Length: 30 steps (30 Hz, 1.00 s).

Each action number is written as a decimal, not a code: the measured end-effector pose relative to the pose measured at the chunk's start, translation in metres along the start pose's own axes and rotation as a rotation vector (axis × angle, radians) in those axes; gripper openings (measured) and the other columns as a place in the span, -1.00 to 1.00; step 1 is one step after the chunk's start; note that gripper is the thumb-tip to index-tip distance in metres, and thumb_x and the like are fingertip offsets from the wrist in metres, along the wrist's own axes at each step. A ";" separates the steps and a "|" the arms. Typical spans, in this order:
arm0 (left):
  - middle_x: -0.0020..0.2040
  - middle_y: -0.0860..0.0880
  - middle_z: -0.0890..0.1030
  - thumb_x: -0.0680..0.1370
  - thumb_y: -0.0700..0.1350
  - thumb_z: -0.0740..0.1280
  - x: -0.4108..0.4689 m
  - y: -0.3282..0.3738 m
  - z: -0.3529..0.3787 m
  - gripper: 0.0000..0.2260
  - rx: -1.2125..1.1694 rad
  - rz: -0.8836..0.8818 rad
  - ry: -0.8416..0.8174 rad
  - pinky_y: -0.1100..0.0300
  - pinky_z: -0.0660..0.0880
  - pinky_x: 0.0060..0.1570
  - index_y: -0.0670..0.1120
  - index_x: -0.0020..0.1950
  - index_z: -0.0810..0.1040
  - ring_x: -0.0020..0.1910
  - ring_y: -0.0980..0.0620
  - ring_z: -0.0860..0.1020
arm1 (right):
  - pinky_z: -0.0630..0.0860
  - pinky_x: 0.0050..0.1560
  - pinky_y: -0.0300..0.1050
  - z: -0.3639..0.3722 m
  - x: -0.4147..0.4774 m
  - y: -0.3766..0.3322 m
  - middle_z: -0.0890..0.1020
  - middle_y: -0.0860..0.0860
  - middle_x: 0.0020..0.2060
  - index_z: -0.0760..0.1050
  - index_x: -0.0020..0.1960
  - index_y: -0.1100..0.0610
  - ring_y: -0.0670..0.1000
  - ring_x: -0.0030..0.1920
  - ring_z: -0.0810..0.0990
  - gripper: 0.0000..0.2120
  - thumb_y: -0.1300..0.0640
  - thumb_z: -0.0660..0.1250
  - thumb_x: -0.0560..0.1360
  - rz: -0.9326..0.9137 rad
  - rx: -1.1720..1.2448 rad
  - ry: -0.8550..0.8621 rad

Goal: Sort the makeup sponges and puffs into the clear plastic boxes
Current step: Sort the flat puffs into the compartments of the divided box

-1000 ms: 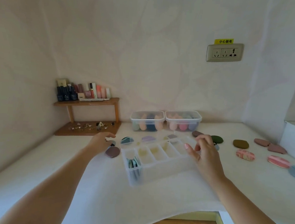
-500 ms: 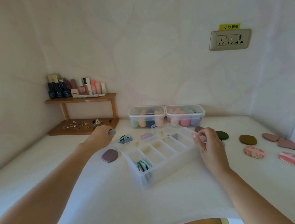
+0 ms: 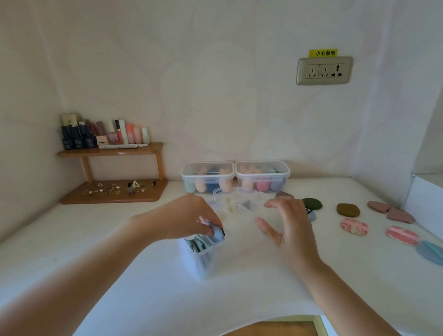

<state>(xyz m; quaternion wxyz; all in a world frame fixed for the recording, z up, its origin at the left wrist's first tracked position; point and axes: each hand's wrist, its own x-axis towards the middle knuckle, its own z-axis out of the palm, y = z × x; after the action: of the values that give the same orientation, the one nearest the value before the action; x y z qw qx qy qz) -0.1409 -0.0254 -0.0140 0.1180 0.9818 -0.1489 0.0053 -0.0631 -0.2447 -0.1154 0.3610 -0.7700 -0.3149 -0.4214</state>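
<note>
A clear divided box (image 3: pixel 201 260) lies in the middle of the white table, its near compartment holding upright blue-green puffs (image 3: pixel 196 243). My left hand (image 3: pixel 184 215) pinches a light blue puff (image 3: pixel 217 234) just above that compartment. My right hand (image 3: pixel 287 227) hovers open over the box's far half, fingers spread, holding nothing. Two lidded clear boxes (image 3: pixel 207 177) (image 3: pixel 262 176) with egg-shaped sponges stand against the back wall. Loose puffs lie to the right: dark green (image 3: pixel 312 203), olive (image 3: pixel 348 209), pink patterned (image 3: pixel 354 226).
A wooden shelf (image 3: pixel 114 150) with cosmetic bottles and a tray of small trinkets (image 3: pixel 116 190) fills the back left corner. More pink puffs (image 3: pixel 402 234), mauve puffs (image 3: pixel 390 210) and a blue puff (image 3: pixel 435 252) lie far right. A white block (image 3: pixel 437 202) stands at the right edge.
My left hand took a light blue puff from the table on the left and carried it over the box's near compartment. My right hand let go of the box rim and opened.
</note>
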 end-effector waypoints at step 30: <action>0.03 0.18 0.48 0.34 0.44 0.22 0.021 0.057 0.061 -0.41 -0.002 0.148 0.086 0.28 0.46 0.00 0.07 0.19 0.51 -0.02 0.16 0.46 | 0.51 0.02 0.01 -0.098 -0.033 0.060 0.50 0.13 0.17 0.51 0.14 0.21 0.14 0.09 0.55 -0.75 0.29 0.34 0.47 0.259 -0.396 -0.067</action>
<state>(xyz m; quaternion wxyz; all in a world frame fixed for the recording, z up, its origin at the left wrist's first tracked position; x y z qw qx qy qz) -0.1391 -0.0987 -0.0596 0.1245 0.9668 -0.2161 0.0559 -0.0714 -0.3641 -0.1238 0.2433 -0.8732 -0.1366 -0.3995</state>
